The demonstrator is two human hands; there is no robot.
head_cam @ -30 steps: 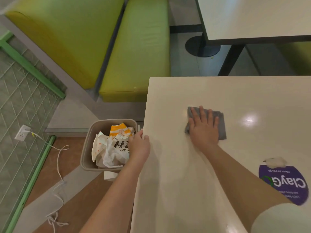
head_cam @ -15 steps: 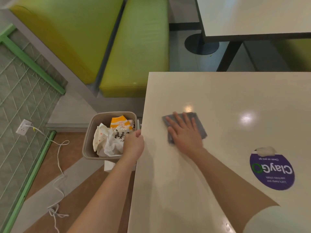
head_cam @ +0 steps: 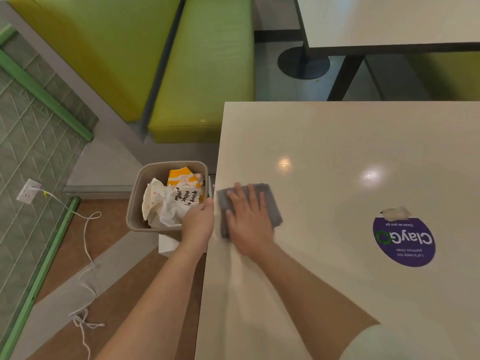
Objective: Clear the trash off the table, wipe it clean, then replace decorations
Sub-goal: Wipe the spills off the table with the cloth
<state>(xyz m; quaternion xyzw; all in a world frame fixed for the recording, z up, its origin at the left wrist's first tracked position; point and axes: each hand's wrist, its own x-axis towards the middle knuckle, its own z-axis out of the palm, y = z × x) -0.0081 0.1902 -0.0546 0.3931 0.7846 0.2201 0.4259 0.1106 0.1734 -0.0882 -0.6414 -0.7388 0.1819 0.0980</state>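
The table (head_cam: 350,141) is big and pale, and everything here is told from it. A gray cloth (head_cam: 270,203) lies flat on the table, close to its left edge. The right hand (head_cam: 249,224) lies on top of the cloth with its fingers straight and a little spread, pressing the cloth down onto the tabletop. The cloth looks a bit blurry. The right arm reaches in over the table's near side.

The left hand (head_cam: 198,224) is at the left edge of the table, just beside the cloth. Its fingers curl around the rim of the trash bin (head_cam: 133,203) and hold it. The bin is tan and sits on the floor, right next to the table's left edge. Inside it is the trash (head_cam: 174,201): crumpled white paper with black writing and an orange and white wrapper. A white paper (head_cam: 166,244) peeks out from under the bin.

On the right part of the table there is a round purple sticker (head_cam: 404,241) that says ClayGo. A small torn bit of white paper (head_cam: 396,213) sits at the sticker's far edge, touching it. Two bright light spots shine on the tabletop.

Past the far left corner of the table is a green bench (head_cam: 205,74). Another table (head_cam: 389,19) stands farther away, beyond the far edge. On the floor, well to the left of the table, a white cord (head_cam: 87,237) runs from a wall socket (head_cam: 28,190).
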